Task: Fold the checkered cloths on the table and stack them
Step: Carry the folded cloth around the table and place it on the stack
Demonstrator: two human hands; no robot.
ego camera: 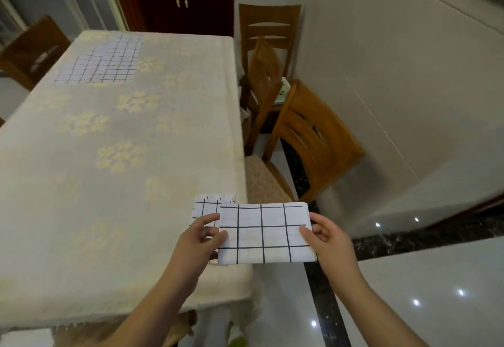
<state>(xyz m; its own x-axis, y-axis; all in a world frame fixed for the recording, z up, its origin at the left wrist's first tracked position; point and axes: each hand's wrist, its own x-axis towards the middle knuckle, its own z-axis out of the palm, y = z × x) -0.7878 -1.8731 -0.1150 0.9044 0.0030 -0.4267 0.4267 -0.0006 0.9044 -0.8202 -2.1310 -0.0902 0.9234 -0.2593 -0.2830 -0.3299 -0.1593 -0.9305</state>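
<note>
Head view: unfolded checkered cloth (102, 62) lies flat at far left of table (122, 133). Near right corner: small folded stack (207, 206), left hand (200, 237) & right hand (324, 233) pinching a folded checkered cloth (263, 233) by its side edges, partly over the stack.

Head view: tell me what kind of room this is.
Probably a home dining room: a table under a floral tablecloth, wooden chairs pushed against its side, and a dark wood cabinet by the far wall.

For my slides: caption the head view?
Both hands, left and right, hold a folded white checkered cloth above the table corner.
</note>
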